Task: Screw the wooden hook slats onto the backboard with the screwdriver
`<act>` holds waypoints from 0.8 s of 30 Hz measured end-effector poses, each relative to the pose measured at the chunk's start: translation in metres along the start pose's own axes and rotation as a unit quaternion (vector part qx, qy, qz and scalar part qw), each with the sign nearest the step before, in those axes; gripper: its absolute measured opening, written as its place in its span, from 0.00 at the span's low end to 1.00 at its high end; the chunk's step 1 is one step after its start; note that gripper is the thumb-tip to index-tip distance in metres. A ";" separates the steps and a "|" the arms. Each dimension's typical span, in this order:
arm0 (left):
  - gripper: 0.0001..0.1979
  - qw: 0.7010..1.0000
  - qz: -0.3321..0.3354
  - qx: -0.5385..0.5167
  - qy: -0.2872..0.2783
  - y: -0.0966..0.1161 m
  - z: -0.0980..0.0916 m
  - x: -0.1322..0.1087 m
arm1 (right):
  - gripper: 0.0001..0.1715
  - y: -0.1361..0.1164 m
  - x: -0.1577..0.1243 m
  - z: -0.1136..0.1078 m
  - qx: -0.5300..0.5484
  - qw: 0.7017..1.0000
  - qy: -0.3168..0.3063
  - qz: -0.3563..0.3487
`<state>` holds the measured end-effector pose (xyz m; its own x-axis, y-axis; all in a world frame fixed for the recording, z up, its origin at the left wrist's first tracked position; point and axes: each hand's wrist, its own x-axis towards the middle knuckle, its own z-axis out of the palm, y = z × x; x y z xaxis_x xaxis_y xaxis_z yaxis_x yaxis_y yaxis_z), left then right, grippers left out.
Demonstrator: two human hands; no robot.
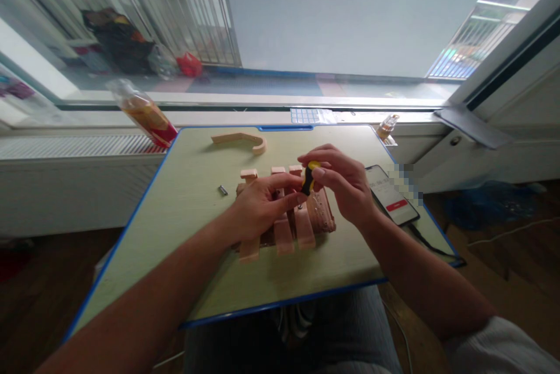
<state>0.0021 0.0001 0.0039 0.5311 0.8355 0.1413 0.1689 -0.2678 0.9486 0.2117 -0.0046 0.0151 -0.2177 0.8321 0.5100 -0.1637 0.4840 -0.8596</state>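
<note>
Our right hand [339, 184] pinches the yellow-and-black screwdriver [308, 178] upright over the wooden assembly [289, 219], which lies mid-table [184, 228]. Our left hand [258, 208] presses flat on the slats, fingers touching the screwdriver's lower end. We see a phone [391, 194] just right.

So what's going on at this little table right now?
A person sits at a small blue-edged table by a window, working on a slatted wooden assembly. The left hand rests on the wooden pieces and steadies them, while the right hand grips a yellow-and-black screwdriver held upright over the slats. A small metal part and a curved wooden piece lie apart on the table, and a phone with its screen lit lies to the right.
</note>
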 end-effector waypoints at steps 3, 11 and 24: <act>0.17 1.000 0.000 0.009 0.006 0.003 0.001 0.000 | 0.12 0.000 0.001 -0.001 -0.015 1.000 0.004 -0.004; 0.18 1.000 0.003 0.008 0.002 0.004 0.002 0.000 | 0.15 0.008 0.001 0.003 -0.004 0.999 0.033 -0.018; 0.19 1.000 -0.007 -0.028 -0.001 -0.006 0.003 0.000 | 0.24 0.008 0.000 0.007 0.021 0.999 0.041 -0.014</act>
<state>0.0036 -0.0001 -0.0028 0.5315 0.8374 0.1279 0.1287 -0.2291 0.9649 0.2034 -0.0033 0.0086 -0.1343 0.8388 0.5276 -0.2082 0.4966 -0.8426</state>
